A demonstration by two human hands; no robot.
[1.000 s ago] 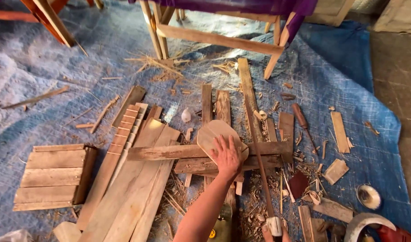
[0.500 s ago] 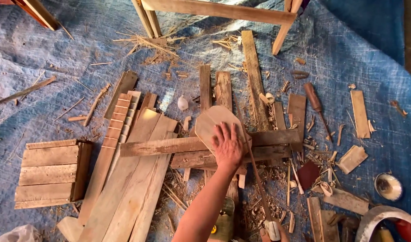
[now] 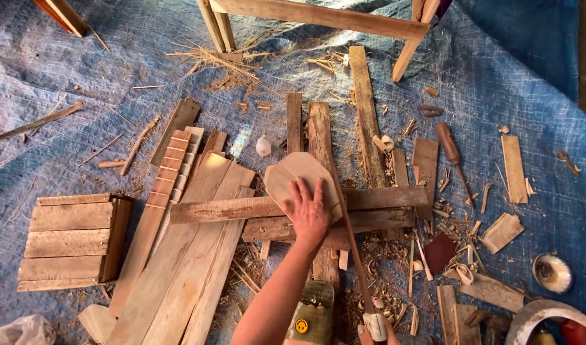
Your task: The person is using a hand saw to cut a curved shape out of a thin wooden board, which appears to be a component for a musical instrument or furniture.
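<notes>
Blue tarp (image 3: 62,57) spread over the floor. Small wooden crate (image 3: 72,241) at the left, long planks (image 3: 178,268) beside it. Chisel with a brown handle (image 3: 451,150) at the right, near wood scraps (image 3: 514,168). Little round bowl (image 3: 552,273) low right. Wooden stool legs (image 3: 318,16) up top. Shavings (image 3: 385,255) all around.

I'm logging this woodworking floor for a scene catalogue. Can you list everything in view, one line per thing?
tarp: one, blue, covering the floor
flat shaped wood piece: one, pale, centre, under the left hand
planks: several, brown, laid across the centre
slatted crate: one, brown, left
wooden frame: one, pale, top
chisel: one, brown handle, right
shavings: many, tan, scattered
left hand: flat on the shaped piece
right hand: bottom edge, mostly cut off
</notes>
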